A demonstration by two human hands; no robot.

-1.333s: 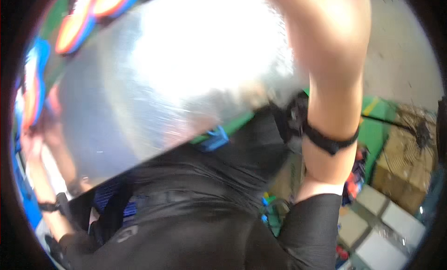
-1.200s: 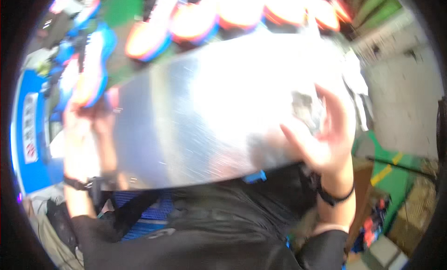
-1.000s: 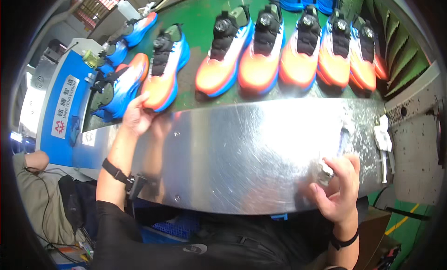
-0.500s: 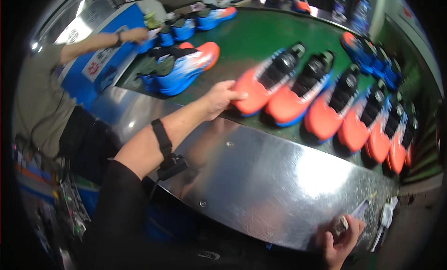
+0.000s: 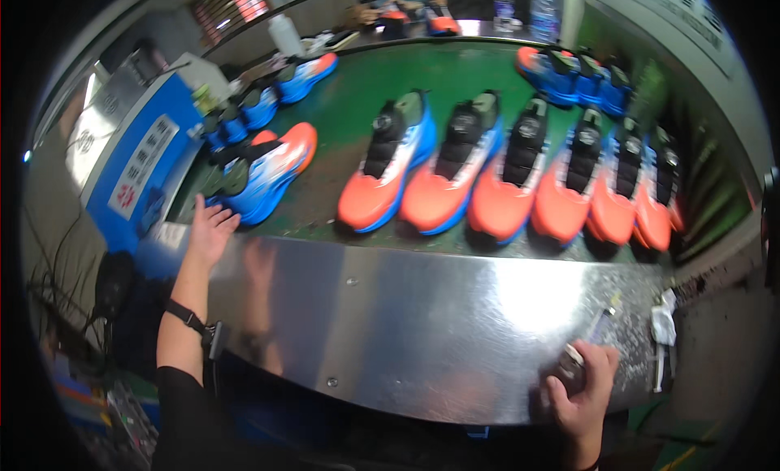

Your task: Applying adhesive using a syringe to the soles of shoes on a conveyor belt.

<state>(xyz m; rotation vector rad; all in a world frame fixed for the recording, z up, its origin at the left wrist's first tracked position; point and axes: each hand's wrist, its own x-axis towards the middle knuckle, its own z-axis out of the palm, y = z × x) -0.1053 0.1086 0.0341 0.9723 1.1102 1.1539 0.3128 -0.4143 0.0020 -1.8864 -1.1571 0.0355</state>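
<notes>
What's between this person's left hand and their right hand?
In the head view, a shiny metal surface with two small round fasteners spans the stretch between the left hand and the right hand.

We're in a shoe workshop: we see matching shoes (image 5: pixel 508 211) lined up on a green table (image 5: pixel 390 69) near a blue machine (image 5: pixel 146 158).
</notes>
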